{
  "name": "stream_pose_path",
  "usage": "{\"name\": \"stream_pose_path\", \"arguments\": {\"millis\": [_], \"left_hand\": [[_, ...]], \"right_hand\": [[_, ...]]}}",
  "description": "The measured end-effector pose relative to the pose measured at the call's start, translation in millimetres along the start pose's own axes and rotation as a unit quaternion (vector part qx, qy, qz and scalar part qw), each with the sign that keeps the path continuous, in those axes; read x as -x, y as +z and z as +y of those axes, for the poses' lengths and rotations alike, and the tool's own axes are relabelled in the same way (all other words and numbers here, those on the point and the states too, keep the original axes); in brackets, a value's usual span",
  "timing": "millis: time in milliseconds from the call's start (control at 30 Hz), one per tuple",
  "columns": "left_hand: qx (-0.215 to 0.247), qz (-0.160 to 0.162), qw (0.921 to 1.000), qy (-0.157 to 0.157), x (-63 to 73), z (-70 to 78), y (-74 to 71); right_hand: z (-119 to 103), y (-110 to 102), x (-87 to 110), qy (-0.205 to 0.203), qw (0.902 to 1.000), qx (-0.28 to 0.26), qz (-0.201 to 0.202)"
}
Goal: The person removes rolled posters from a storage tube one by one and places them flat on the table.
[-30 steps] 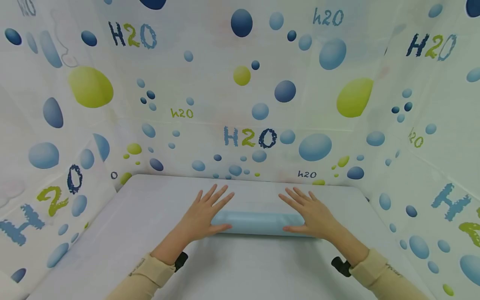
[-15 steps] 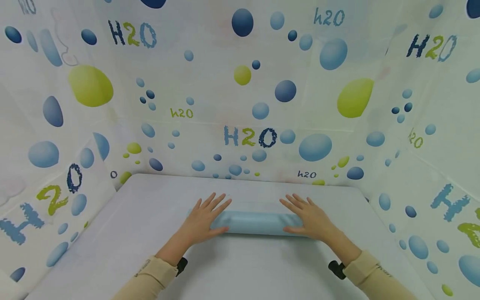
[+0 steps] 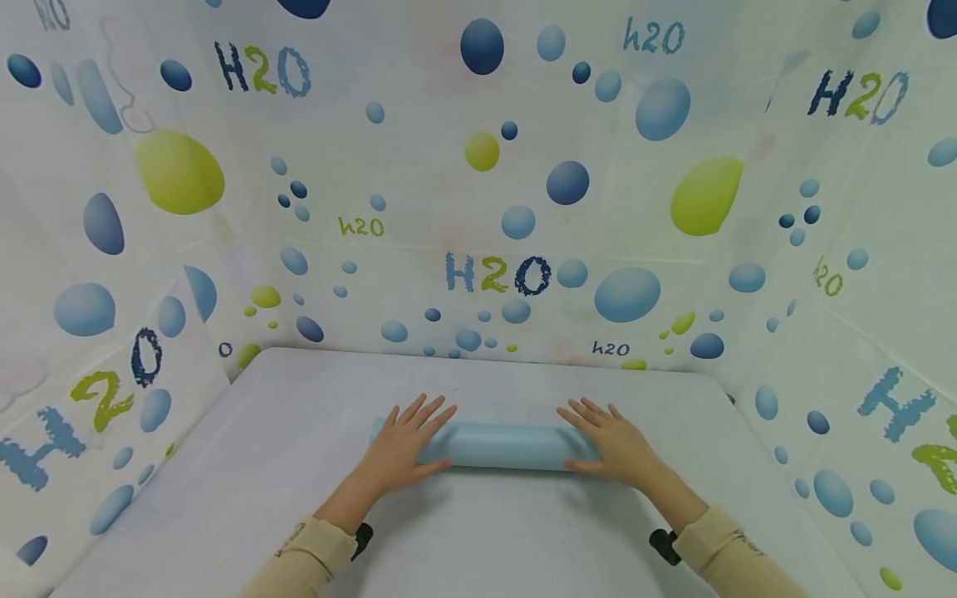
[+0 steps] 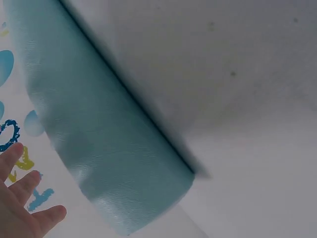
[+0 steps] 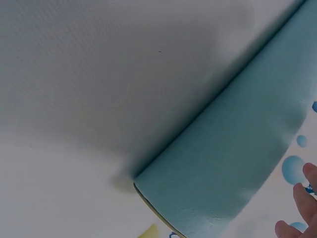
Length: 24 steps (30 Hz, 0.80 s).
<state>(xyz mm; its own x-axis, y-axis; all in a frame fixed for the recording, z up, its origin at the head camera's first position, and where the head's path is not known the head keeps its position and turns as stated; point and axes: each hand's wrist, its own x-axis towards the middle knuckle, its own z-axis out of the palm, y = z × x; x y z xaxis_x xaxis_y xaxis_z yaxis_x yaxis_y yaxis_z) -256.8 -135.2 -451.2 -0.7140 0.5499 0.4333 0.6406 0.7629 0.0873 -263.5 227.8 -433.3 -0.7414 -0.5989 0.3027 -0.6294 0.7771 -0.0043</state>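
A light blue roll of smooth, faintly creased sheet material (image 3: pixel 508 446) lies crosswise on the white table. Over its left part is my left hand (image 3: pixel 399 448), fingers straight and spread, thumb pointing inward. My right hand (image 3: pixel 620 448) mirrors it over the right part, fingers also extended. Neither hand grips anything; whether the palms touch the roll cannot be told. In the left wrist view, fingertips of the left hand (image 4: pixel 22 201) show beyond the roll (image 4: pixel 109 134). Fingertips of the right hand (image 5: pixel 306 201) appear beside the roll (image 5: pixel 228 139) in the right wrist view, where its end has a thin yellowish edge.
The white table (image 3: pixel 493 540) reaches back to a curtain-like wall (image 3: pixel 419 149) printed with bubbles and H2O lettering, which also encloses both sides. Each forearm has a beige sleeve (image 3: pixel 314 548) and a dark wrist camera (image 3: pixel 664 546).
Both hands have lowered slightly toward the roll and its near side, with fingers still extended. More of the roll's left end shows. The roll itself stays in about the same place.
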Motion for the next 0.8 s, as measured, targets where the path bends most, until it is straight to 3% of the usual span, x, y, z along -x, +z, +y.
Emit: {"name": "stream_pose_path", "arguments": {"millis": [800], "left_hand": [[-0.012, -0.014, 0.9993, -0.031, 13.8, -17.3, 15.6]], "right_hand": [[8.4, 28.4, -0.1, -0.003, 0.9997, -0.022, -0.007]]}}
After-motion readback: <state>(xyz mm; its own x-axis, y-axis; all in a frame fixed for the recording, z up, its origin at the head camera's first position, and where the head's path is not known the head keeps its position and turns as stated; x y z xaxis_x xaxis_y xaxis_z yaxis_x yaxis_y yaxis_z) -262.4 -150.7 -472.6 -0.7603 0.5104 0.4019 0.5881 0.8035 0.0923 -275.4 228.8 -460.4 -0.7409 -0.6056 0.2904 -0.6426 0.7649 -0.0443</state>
